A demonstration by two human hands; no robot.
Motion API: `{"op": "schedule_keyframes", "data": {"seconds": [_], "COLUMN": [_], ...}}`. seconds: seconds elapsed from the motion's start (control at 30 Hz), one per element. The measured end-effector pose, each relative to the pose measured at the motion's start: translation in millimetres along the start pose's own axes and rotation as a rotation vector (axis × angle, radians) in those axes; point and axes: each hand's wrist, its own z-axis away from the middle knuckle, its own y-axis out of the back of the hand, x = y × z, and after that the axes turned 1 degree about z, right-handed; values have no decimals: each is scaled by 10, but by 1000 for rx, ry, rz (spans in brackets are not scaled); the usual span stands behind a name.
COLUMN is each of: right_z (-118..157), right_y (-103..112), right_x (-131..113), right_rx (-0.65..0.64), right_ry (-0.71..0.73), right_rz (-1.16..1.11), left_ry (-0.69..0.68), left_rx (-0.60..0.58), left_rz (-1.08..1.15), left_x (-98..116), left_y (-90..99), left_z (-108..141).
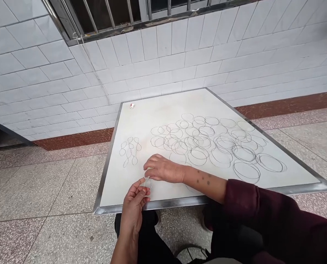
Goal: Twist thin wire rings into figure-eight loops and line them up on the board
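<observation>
Near the table's front left corner, my left hand (135,198) pinches a small thin wire loop (151,183) between thumb and fingers. My right hand (163,168) is closed at the loop's upper end, its fingertips bent down and partly hiding the wire. Both hands meet just above the white tabletop (158,106). Beyond my left hand lie several small twisted wire loops (130,146), some shaped like a figure eight. To the right, many larger thin wire rings (197,156) are spread flat and overlap each other; my right forearm crosses over the nearest ones.
A metal edge strip (177,202) frames the table. At the far left corner sits a small white and red object (132,106), too small to name. A white tiled wall (163,69) with a barred window (111,14) stands behind. A string (93,68) hangs from the window frame.
</observation>
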Motion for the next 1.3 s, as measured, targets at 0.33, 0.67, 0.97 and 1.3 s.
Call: {"op": "schedule_keyframes", "data": {"seconds": [0.33,0.67,0.97,1.3], "right_z": [196,467,852,1213], "right_y": [312,393,397,272], "right_x": [-449,-682,-888,-1104], "right_rx": [3,42,109,437], "right_ry": [20,1,-166,-363], "right_rz": [-176,-100,-81,-159], "left_ry": [47,84,-21,72], "left_rx": [-18,-73,-87,-124], "left_rz": [-52,18,-129,21], "left_x": [-27,-167,-252,-299], "left_y": [-182,-286,-468,-808], "left_z": [287,434,680,869]}}
